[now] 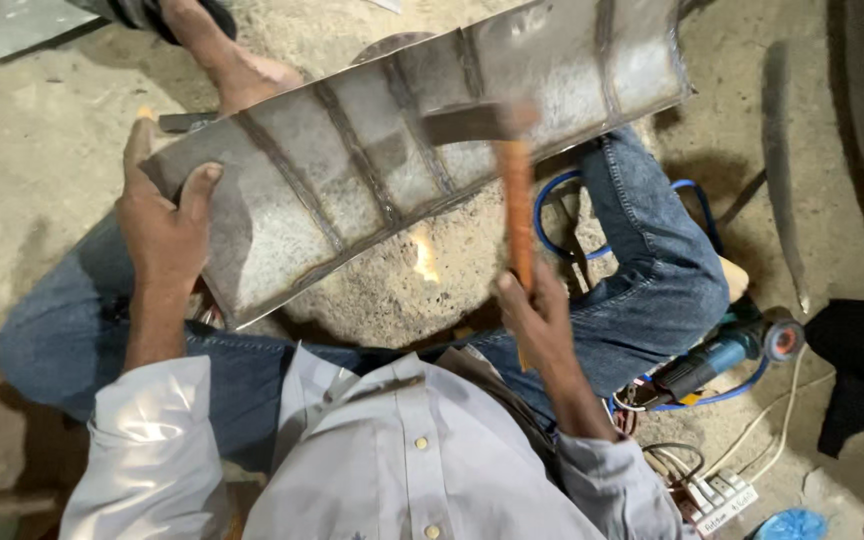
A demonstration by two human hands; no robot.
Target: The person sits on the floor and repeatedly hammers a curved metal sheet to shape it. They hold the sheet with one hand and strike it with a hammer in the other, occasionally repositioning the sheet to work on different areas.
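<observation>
A worker seen from above wears a pale grey-lilac button-up shirt [392,450] with small light buttons down the front placket and a soft collar. Its long sleeves are pushed up into bunched folds, leaving both forearms bare. Blue denim jeans [652,260], faded and creased at the knee, cover the legs. The left hand [162,225] and right hand [537,315] carry no gloves, and one foot [227,60] is bare near the top edge.
</observation>
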